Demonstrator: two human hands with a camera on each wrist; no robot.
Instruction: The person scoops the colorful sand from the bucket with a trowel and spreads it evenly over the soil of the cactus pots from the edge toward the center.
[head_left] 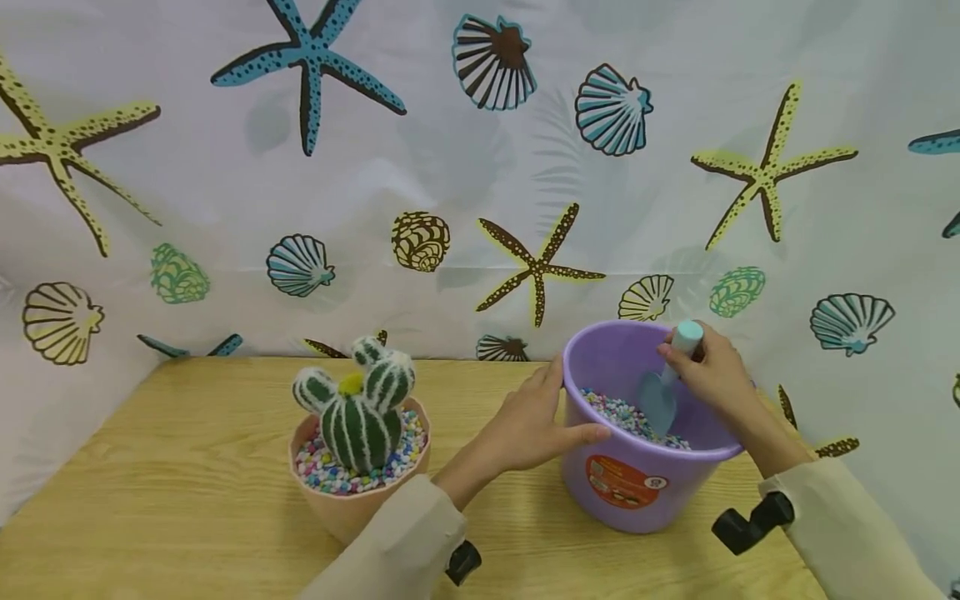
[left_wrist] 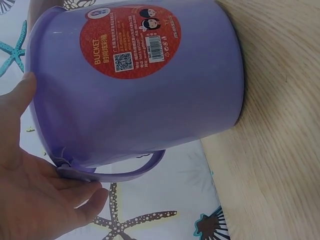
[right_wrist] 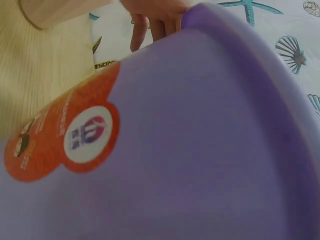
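In the head view my right hand (head_left: 708,371) grips the pale handle of a small blue garden trowel (head_left: 657,404), its blade pointing down into the pebbles (head_left: 626,417) inside a purple bucket (head_left: 637,467). My left hand (head_left: 525,421) holds the bucket's near left rim, thumb along the front and fingers around the side. Those fingers lie beside the bucket's hanging handle (left_wrist: 125,175) in the left wrist view. Bucket wall fills most of the right wrist view, hiding the trowel there.
Left of the bucket stands a peach pot (head_left: 337,508) filled with colourful pebbles, holding a plush green cactus (head_left: 362,425). Both containers rest on a wooden table (head_left: 187,483). Behind hangs a white cloth (head_left: 420,167) printed with starfish and shells.
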